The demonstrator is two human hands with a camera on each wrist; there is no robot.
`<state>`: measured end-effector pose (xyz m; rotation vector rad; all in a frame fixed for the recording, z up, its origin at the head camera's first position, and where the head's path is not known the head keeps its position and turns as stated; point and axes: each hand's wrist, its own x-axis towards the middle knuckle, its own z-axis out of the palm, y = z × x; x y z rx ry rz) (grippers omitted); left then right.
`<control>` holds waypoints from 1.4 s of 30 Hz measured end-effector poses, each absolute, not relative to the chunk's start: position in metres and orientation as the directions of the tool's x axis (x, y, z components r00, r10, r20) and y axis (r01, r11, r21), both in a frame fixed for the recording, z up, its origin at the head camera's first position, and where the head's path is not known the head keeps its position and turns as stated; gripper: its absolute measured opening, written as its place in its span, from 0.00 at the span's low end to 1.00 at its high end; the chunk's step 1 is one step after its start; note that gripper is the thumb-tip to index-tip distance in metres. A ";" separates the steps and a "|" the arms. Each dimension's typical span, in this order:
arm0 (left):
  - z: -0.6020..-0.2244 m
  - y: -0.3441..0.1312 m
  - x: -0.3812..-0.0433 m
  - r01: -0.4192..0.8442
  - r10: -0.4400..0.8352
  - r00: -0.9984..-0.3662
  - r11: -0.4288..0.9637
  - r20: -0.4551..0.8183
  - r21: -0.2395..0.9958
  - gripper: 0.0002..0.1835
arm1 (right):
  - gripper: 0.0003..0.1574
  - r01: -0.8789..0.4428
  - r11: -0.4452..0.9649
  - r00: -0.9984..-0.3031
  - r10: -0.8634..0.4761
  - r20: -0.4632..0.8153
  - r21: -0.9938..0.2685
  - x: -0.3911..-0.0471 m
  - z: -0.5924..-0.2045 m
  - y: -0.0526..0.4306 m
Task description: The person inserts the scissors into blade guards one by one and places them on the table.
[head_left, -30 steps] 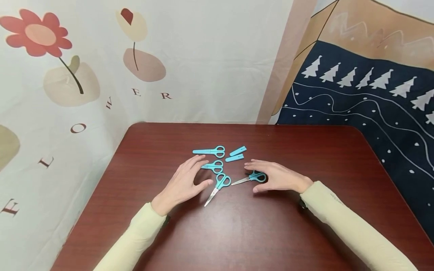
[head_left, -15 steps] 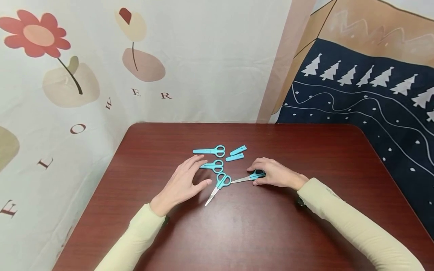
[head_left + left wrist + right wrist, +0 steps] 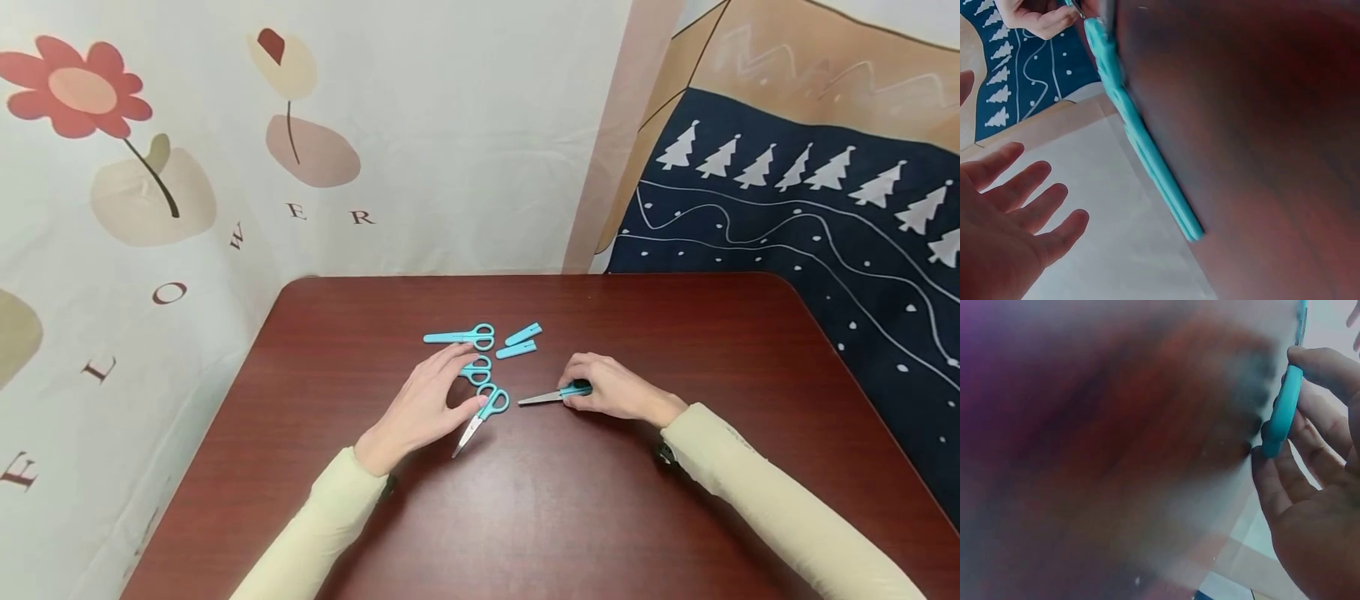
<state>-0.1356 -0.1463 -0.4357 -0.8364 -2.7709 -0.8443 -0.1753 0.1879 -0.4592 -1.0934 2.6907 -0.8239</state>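
Observation:
My right hand [image 3: 617, 388] pinches the turquoise handles of a pair of scissors [image 3: 542, 398], whose bare blades point left; in the right wrist view the thumb and fingertips press on the handle loops [image 3: 1285, 412]. My left hand [image 3: 426, 410] is over the table's middle, fingers spread and relaxed, holding nothing. Partly hidden under its fingers is a second pair of scissors [image 3: 477, 371], its handles showing. By its thumb lies a third pair [image 3: 492, 402], bare blades pointing toward me. Beyond the fingers lies another pair in a blue sheath [image 3: 450, 337].
Two loose blue sheaths [image 3: 523, 334] [image 3: 516, 350] lie side by side right of the sheathed scissors. All of this is on a dark red-brown wooden table [image 3: 570, 517]. Printed cloths [image 3: 465, 142] hang behind its back edge.
My right hand has closed its fingers on the scissors' handles and drawn them slightly right, away from the third pair. My left hand has shifted a little right, covering more of the second pair.

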 end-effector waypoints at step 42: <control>-0.450 -0.062 -0.196 0.599 0.665 -0.747 0.675 -0.004 0.430 0.32 | 0.13 -0.516 0.712 -0.856 -0.442 0.267 -0.476 -0.133 -0.431 0.250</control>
